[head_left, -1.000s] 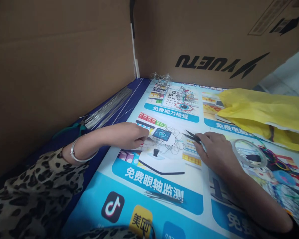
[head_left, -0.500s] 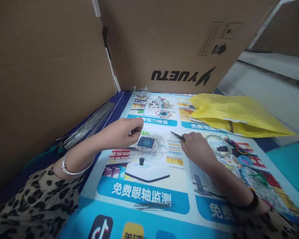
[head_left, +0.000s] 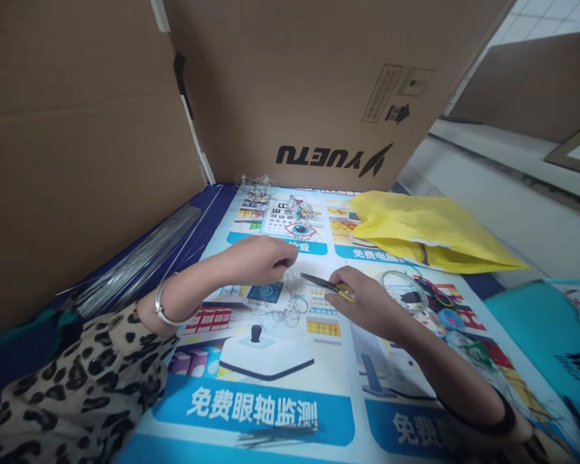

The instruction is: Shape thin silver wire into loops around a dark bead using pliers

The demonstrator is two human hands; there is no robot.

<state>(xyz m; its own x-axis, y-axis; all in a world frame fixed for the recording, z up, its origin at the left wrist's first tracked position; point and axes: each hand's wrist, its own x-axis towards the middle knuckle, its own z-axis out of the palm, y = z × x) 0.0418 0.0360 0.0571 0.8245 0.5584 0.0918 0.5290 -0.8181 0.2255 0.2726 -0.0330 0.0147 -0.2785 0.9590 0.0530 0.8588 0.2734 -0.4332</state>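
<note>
Over the printed mat (head_left: 338, 348), my right hand (head_left: 362, 299) is closed round yellow-handled pliers (head_left: 321, 281), whose dark jaws point left. My left hand (head_left: 273, 258) is closed with fingertips pinched together, just left of the plier tips; whatever it pinches is too small to make out. Below my left hand a tangle of thin wire loops (head_left: 290, 309) lies on the mat. More bent wire pieces with coloured bits (head_left: 302, 209) rest farther back. Some short dark wires (head_left: 278, 435) lie near the front.
Cardboard panels (head_left: 280, 84) stand at the back and left. A bundle of straight wires (head_left: 140, 264) lies at the left. On the right are a yellow bag (head_left: 430, 225), a wire coil (head_left: 406, 290), coloured cords (head_left: 437, 293), a tape roll (head_left: 451, 319) and a teal bag (head_left: 536, 335).
The camera view has shifted to the right. My hands are nearer each other, and the pliers are turned more into view, with their tips closer to my left fingertips.
</note>
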